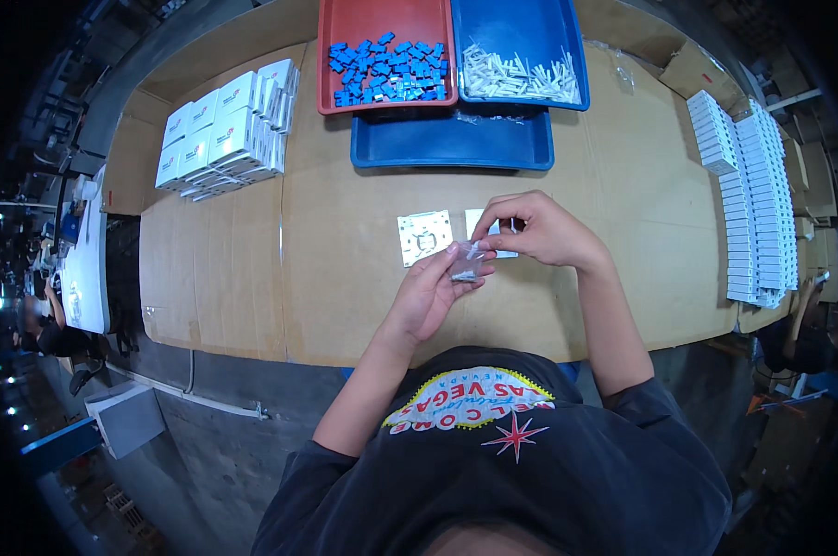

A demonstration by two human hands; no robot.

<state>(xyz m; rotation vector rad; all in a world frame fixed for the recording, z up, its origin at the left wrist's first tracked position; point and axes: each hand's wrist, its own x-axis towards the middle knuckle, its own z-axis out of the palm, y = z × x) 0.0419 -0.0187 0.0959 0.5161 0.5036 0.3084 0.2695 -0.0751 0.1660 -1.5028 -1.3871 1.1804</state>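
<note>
A small clear plastic bag (465,263) with small pale parts inside is held between my hands. My left hand (428,295) grips it from the left, thumb on top and fingers beneath. At the bag's upper edge, the thumb and fingertips of my right hand (544,232) are pinched together. Just beyond my left fingertips a square white plate with a cut-out pattern (422,232) lies on the cardboard. Partly hidden behind my right hand is a second white square piece (475,221).
At the back stand a red tray (386,18) of blue plastic parts, a blue tray (502,28) of white sticks and a lower blue tray (451,144). White boxes (224,130) are stacked left; white square pieces (757,204) stand in columns right.
</note>
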